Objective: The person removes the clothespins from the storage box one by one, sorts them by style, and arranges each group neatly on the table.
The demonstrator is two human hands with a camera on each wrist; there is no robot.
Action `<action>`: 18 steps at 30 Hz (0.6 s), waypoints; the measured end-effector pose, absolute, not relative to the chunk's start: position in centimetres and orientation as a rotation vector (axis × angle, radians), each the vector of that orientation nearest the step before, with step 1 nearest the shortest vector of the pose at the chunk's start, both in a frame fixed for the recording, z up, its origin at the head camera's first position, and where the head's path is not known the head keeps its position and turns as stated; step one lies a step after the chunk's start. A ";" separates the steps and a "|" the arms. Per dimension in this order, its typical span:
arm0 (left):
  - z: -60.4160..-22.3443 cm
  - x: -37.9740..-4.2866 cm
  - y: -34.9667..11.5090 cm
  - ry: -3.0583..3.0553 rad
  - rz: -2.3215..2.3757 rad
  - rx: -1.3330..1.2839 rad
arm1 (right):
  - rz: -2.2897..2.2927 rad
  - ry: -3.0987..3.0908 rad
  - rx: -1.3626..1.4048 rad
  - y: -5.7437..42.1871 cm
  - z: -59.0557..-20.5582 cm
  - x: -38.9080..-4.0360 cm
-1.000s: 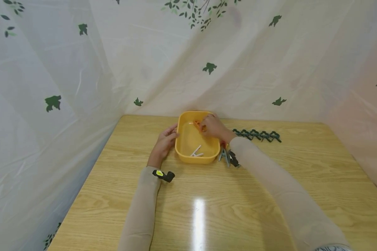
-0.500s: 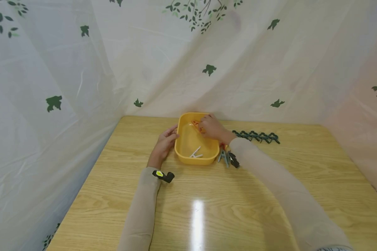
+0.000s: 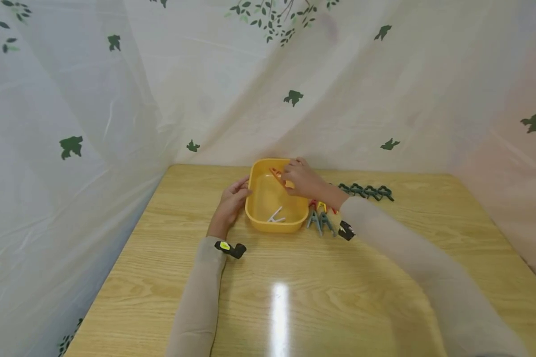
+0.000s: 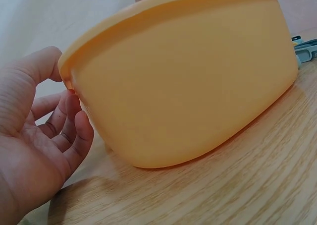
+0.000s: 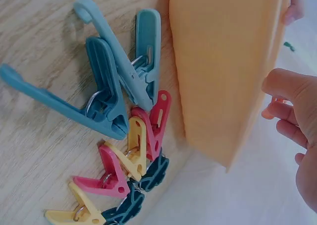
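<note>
A yellow plastic basin (image 3: 277,228) stands at the far side of the wooden table. My left hand (image 3: 231,206) grips its left rim, thumb on top and fingers curled beneath, as the left wrist view shows (image 4: 42,131). Inside the basin's near end lies a white clothespin (image 3: 276,216). My right hand (image 3: 304,178) reaches over the right rim and pinches an orange clothespin (image 3: 276,173) above the basin's far part. In the right wrist view the basin wall mostly hides the orange clothespin.
Right of the basin lie grey-blue clothespins (image 5: 106,101), with pink clothespins (image 5: 111,175) and yellow clothespins (image 5: 136,145) beyond them. Several dark green clips (image 3: 370,192) form a row further right. A patterned white curtain (image 3: 339,99) hangs behind the table (image 3: 339,297).
My right wrist has shifted a little to the right, uncovering more clothespins beside the basin. The orange clothespin has tilted slightly in the fingers. My left hand keeps its grip on the rim.
</note>
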State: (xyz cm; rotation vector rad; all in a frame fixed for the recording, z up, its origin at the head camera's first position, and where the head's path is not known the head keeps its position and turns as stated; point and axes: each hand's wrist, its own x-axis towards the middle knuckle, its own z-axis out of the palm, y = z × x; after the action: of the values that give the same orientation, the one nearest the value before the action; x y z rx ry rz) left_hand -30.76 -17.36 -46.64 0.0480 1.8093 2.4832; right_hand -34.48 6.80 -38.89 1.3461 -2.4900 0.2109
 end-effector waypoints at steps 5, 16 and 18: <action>-46.6 -30.8 -17.4 1.819 2.483 0.041 | 0.248 -2.399 1.381 7.9 -38.0 -32.9; -46.7 -30.9 -17.3 1.805 2.523 0.059 | 0.268 -2.392 1.384 11.7 -36.9 -29.9; -46.7 -30.9 -17.3 1.807 2.524 0.061 | 0.266 -2.410 1.375 12.5 -37.0 -29.6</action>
State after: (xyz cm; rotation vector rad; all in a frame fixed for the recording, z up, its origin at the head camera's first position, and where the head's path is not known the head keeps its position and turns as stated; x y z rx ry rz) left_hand -30.87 -17.35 -46.71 0.0609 1.8070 2.5237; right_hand -29.56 12.49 -37.02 1.3748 -2.4102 0.2661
